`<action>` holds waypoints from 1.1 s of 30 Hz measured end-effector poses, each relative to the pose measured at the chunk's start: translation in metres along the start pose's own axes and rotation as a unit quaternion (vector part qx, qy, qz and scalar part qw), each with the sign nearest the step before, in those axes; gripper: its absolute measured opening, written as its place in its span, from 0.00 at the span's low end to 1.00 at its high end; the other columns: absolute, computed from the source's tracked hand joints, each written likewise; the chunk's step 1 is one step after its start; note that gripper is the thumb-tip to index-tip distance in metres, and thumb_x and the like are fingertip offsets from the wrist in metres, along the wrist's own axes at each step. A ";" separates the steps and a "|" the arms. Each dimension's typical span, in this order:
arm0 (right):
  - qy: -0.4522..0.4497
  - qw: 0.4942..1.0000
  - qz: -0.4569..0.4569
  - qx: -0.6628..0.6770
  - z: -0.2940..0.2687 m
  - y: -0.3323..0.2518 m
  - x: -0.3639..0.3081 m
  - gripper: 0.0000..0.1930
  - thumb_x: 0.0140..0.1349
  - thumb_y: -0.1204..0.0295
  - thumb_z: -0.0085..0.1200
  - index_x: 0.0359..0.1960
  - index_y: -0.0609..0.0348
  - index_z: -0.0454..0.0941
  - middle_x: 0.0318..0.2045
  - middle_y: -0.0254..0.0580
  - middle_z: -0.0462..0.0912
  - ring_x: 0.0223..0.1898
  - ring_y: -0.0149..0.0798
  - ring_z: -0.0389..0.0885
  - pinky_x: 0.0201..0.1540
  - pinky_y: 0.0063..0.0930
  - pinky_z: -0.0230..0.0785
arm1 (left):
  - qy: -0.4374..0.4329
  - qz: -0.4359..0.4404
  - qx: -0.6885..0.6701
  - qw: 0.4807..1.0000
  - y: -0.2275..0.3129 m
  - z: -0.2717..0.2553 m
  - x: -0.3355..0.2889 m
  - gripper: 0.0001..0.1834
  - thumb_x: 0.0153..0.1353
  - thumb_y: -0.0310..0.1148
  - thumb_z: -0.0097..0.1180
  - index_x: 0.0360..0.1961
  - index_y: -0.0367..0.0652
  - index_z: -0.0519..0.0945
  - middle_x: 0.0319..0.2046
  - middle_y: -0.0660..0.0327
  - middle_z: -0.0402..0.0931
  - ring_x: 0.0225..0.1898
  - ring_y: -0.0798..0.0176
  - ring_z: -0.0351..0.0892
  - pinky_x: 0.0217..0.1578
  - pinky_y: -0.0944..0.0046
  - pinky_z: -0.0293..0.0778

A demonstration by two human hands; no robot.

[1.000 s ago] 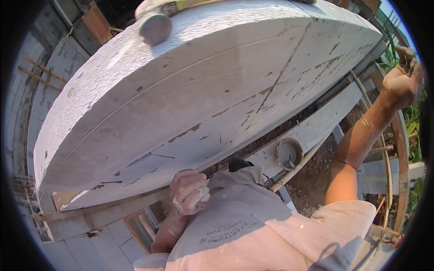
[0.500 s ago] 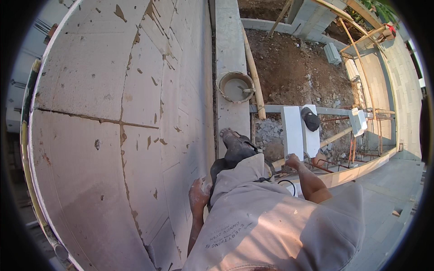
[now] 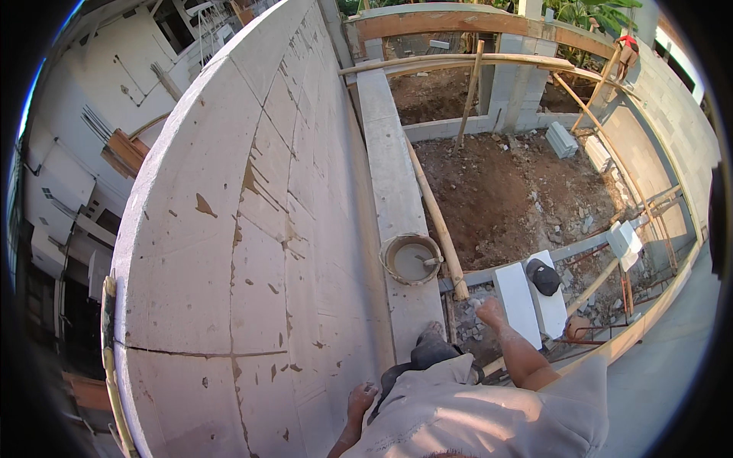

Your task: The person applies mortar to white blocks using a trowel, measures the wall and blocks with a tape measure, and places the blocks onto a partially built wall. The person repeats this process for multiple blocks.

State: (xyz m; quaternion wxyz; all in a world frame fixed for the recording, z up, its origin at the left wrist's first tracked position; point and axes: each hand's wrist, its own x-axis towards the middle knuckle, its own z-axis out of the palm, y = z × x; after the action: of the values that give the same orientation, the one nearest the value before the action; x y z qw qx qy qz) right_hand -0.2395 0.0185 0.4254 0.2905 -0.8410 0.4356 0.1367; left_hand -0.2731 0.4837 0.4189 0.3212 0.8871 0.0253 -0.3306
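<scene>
Right hand [image 3: 491, 311] shifted from end of white block [image 3: 517, 298] to its left side; left hand [image 3: 363, 398] near wall [image 3: 259, 229]; whether either grips, cannot tell; bucket [image 3: 392, 269] on ledge [image 3: 397, 183] could tip if foot [image 3: 432, 331] knocks it

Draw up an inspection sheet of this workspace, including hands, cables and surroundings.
Surface: long, pale grey concrete ledge.
Work items: round, grey-brown bucket on the ledge, holding grey mix and a handled tool; two long, white rectangular blocks.
Clutter: dark cap on one block; pale grey rubble on brown soil.
Hands: left hand beside tall, pale block wall; right hand near the blocks; no held object visible.
Cables: nothing clearly seen.
Surroundings: yellowish wooden pole; distant person in red top.
</scene>
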 end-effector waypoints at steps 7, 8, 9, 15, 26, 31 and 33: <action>0.077 0.991 -0.038 0.100 -0.042 -0.066 0.060 0.16 0.51 0.62 0.57 0.29 0.66 0.83 0.31 0.61 0.84 0.41 0.59 0.83 0.44 0.48 0.74 | 0.026 -0.036 0.032 0.998 -0.014 0.011 0.057 0.20 0.56 0.43 0.58 0.44 0.41 0.84 0.41 0.46 0.82 0.46 0.44 0.81 0.51 0.54 0.74; 0.091 0.990 -0.025 0.106 -0.043 -0.056 0.063 0.15 0.50 0.62 0.57 0.29 0.65 0.84 0.31 0.60 0.84 0.41 0.59 0.83 0.44 0.48 0.74 | 0.004 0.020 0.034 0.999 -0.013 0.011 0.070 0.20 0.56 0.43 0.58 0.44 0.41 0.84 0.41 0.45 0.82 0.46 0.44 0.81 0.51 0.54 0.74; 0.091 0.990 0.014 0.104 -0.042 -0.039 0.061 0.15 0.49 0.63 0.57 0.29 0.64 0.84 0.31 0.60 0.84 0.41 0.58 0.83 0.44 0.47 0.74 | -0.029 0.067 0.049 0.996 -0.008 0.012 0.086 0.19 0.56 0.43 0.58 0.43 0.41 0.85 0.41 0.45 0.82 0.46 0.44 0.81 0.51 0.54 0.74; 0.131 0.945 0.208 0.217 -0.014 0.143 -0.001 0.14 0.50 0.67 0.52 0.30 0.68 0.81 0.35 0.63 0.83 0.39 0.61 0.82 0.44 0.47 0.75 | -0.102 0.053 0.134 0.984 0.059 -0.022 0.168 0.18 0.61 0.40 0.57 0.45 0.37 0.82 0.40 0.50 0.82 0.40 0.52 0.82 0.42 0.58 0.76; 0.194 0.685 0.626 0.319 0.166 0.178 -0.271 0.23 0.57 0.58 0.54 0.37 0.73 0.81 0.40 0.72 0.81 0.48 0.65 0.79 0.52 0.48 0.72 | -0.308 0.120 0.297 0.896 0.247 -0.031 0.306 0.17 0.64 0.34 0.57 0.48 0.33 0.80 0.37 0.55 0.81 0.30 0.64 0.81 0.30 0.67 0.74; 0.191 0.575 0.652 0.456 0.221 0.040 -0.287 0.20 0.55 0.59 0.55 0.37 0.68 0.81 0.41 0.64 0.82 0.50 0.61 0.79 0.53 0.46 0.71 | -0.389 0.214 0.354 0.824 0.323 0.005 0.335 0.18 0.63 0.36 0.58 0.48 0.33 0.80 0.36 0.55 0.81 0.30 0.64 0.81 0.31 0.66 0.74; 0.175 0.558 0.657 0.477 0.235 -0.005 -0.269 0.20 0.55 0.60 0.54 0.38 0.69 0.79 0.42 0.65 0.82 0.52 0.61 0.78 0.55 0.45 0.70 | -0.404 0.266 0.381 0.788 0.352 0.029 0.349 0.18 0.63 0.36 0.57 0.48 0.33 0.80 0.36 0.55 0.81 0.30 0.64 0.81 0.32 0.65 0.74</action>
State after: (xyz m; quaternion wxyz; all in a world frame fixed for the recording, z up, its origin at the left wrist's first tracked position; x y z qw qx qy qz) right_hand -0.3875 0.3390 0.3710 0.3969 -0.0683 0.9111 -0.0881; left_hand 0.0731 0.1289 0.3867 0.0133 0.6944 -0.4720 -0.5429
